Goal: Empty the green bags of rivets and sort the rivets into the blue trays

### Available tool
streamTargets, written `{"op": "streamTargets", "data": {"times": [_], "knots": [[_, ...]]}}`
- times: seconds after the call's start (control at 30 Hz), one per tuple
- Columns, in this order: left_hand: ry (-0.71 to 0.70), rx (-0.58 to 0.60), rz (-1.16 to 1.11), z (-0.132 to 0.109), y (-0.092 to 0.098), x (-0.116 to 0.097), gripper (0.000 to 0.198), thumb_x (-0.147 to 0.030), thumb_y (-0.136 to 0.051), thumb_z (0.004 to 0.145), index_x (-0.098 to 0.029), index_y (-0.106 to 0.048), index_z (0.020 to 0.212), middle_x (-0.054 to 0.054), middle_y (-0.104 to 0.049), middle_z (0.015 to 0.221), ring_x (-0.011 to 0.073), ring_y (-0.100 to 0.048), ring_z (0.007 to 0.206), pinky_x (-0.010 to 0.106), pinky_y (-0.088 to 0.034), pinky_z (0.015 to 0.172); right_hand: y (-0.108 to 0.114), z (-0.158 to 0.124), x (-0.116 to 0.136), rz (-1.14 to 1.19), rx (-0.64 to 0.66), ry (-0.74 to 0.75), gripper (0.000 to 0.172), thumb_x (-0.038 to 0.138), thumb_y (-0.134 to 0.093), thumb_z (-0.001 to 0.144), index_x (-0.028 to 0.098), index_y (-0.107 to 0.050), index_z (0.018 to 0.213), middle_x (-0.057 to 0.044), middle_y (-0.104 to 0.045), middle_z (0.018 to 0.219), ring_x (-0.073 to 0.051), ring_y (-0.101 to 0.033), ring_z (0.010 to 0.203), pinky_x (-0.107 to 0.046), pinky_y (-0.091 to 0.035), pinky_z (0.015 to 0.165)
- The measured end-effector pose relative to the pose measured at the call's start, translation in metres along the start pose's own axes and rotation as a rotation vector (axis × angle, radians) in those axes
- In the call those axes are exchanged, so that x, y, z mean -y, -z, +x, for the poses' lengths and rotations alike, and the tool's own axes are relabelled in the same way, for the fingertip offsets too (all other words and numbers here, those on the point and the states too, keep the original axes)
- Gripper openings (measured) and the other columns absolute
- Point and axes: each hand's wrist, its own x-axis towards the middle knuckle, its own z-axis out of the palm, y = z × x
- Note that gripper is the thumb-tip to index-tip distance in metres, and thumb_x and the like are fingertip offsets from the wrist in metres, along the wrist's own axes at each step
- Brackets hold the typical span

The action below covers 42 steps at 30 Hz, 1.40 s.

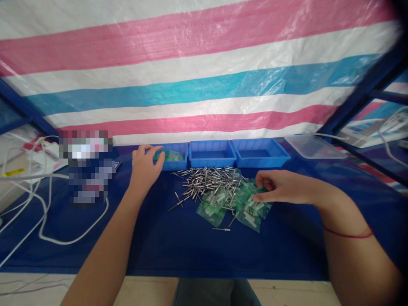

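Note:
My left hand [145, 165] is at the left end of the left blue bin [178, 165], its thumb and fingers apart over the rim. Green-tinted plastic bags [174, 155] lie inside that bin. On the right, my right hand [283, 187] has its fingers curled and its thumb on a green plastic bag [251, 210] of small parts. Another such bag [212, 208] lies just left of it. Behind and partly under the bags spreads a heap of loose metal pop rivets [207, 182]. A single rivet [221, 229] lies in front.
The middle blue bin [212, 154] and the right blue bin [261, 154] stand in the same row. A clear plastic lid [315, 146] lies at back right. White cables [47, 212] run along the left of the blue table [223, 257]. Striped sheeting [191, 93] hangs behind.

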Motion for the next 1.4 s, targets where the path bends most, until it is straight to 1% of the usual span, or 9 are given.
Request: {"op": "streamTargets", "data": {"times": [0.27,0.53,0.67,0.77,0.8,0.97,1.17,1.3,1.4], "knots": [[-0.139,0.102,-0.198,-0.010,0.008,-0.040,0.026,-0.030,-0.049,0.091,-0.020,-0.069,0.104,0.007,-0.061,0.102,0.0213,-0.055,0.097,0.037,-0.040,0.093,0.000,0.001,0.004,0.058,0.001,-0.011,0.035,0.052,-0.066,0.071,0.017,-0.061,0.068,0.000,-0.058,0.062,-0.012,-0.050,0.054,-0.024,-0.035,0.048],[-0.223,0.213,-0.381,-0.020,0.011,-0.065,0.024,-0.029,-0.049,0.092,-0.020,-0.068,0.104,0.006,-0.063,0.102,0.0205,-0.055,0.098,0.036,-0.039,0.095,0.005,-0.009,-0.003,0.414,-0.047,0.093,0.021,0.042,-0.063,0.079,0.021,-0.066,0.078,-0.001,-0.056,0.061,-0.011,-0.050,0.048,-0.023,-0.042,0.040],[-0.221,0.313,-0.560,-0.027,0.018,-0.079,0.029,-0.034,-0.048,0.094,-0.018,-0.063,0.113,0.006,-0.066,0.099,0.0196,-0.057,0.097,0.034,-0.040,0.094,0.009,-0.011,0.011,0.580,-0.288,0.142,0.019,0.041,-0.069,0.076,0.022,-0.068,0.082,0.000,-0.057,0.058,-0.010,-0.050,0.045,-0.024,-0.041,0.040],[-0.245,0.427,-0.690,-0.032,0.022,-0.091,0.030,-0.036,-0.051,0.093,-0.019,-0.063,0.114,0.005,-0.068,0.100,0.0188,-0.058,0.094,0.031,-0.041,0.092,-0.004,-0.002,0.033,0.709,-0.574,0.214,0.018,0.038,-0.073,0.074,0.023,-0.066,0.081,0.001,-0.057,0.058,-0.010,-0.051,0.045,-0.026,-0.043,0.042],[-0.255,0.466,-0.725,-0.034,0.023,-0.094,0.030,-0.037,-0.052,0.092,-0.019,-0.063,0.113,0.005,-0.069,0.099,0.0182,-0.059,0.093,0.030,-0.041,0.090,-0.011,0.003,0.041,0.742,-0.598,0.239,0.018,0.038,-0.073,0.074,0.023,-0.065,0.082,0.002,-0.057,0.057,-0.011,-0.051,0.045,-0.026,-0.044,0.043],[-0.168,0.581,-0.806,-0.040,0.023,-0.103,0.024,-0.035,-0.051,0.092,-0.018,-0.066,0.098,0.003,-0.069,0.088,0.0138,-0.060,0.076,0.025,-0.044,0.074,-0.038,0.018,0.065,0.784,-0.604,0.279,0.019,0.040,-0.073,0.073,0.026,-0.066,0.083,0.001,-0.062,0.064,-0.012,-0.052,0.047,-0.027,-0.047,0.043],[-0.058,0.678,-0.902,-0.039,0.022,-0.101,0.021,-0.034,-0.053,0.091,-0.018,-0.066,0.094,0.002,-0.070,0.083,0.0127,-0.061,0.071,0.023,-0.044,0.069,-0.048,0.022,0.069,0.802,-0.668,0.259,0.018,0.041,-0.073,0.073,0.027,-0.067,0.082,0.001,-0.064,0.064,-0.013,-0.053,0.046,-0.029,-0.048,0.042],[0.040,0.597,-0.918,-0.038,0.021,-0.099,0.019,-0.032,-0.054,0.089,-0.017,-0.066,0.089,0.003,-0.071,0.082,0.0143,-0.063,0.074,0.024,-0.046,0.069,-0.048,0.021,0.070,0.848,-0.597,0.275,0.021,0.044,-0.070,0.077,0.027,-0.066,0.089,0.001,-0.065,0.064,-0.015,-0.057,0.049,-0.031,-0.050,0.046],[0.081,0.561,-0.952,-0.038,0.018,-0.098,0.019,-0.033,-0.055,0.088,-0.018,-0.066,0.091,0.003,-0.072,0.085,0.0157,-0.065,0.078,0.024,-0.047,0.071,-0.048,0.021,0.071,0.826,-0.532,0.270,0.022,0.047,-0.066,0.079,0.025,-0.065,0.083,0.000,-0.063,0.059,-0.015,-0.057,0.049,-0.030,-0.050,0.047]]}}
